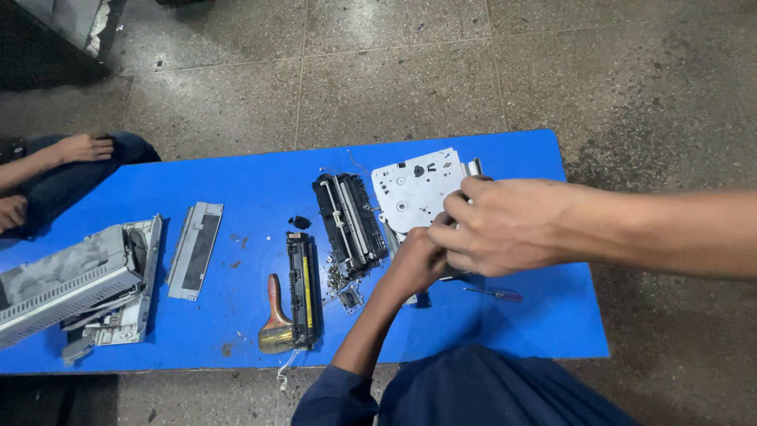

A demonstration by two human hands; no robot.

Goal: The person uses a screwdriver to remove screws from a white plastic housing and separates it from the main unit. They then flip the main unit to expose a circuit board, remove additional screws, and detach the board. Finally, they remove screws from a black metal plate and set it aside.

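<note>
Two hands, the left hand (416,260) and right hand (505,225), are clenched on a white metal plate (414,189) near the blue table's (252,185) far edge; several stripped printer parts (347,225) are laid out already.

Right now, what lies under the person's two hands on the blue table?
Both the left hand and right hand rest on a white metal plate. Its lower right part is covered by them. A screwdriver lies just beyond.

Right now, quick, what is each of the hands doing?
Left hand: closed on the edge of the flat white metal plate with holes.
Right hand: fingers curled, gripping the same plate's right side.
</note>
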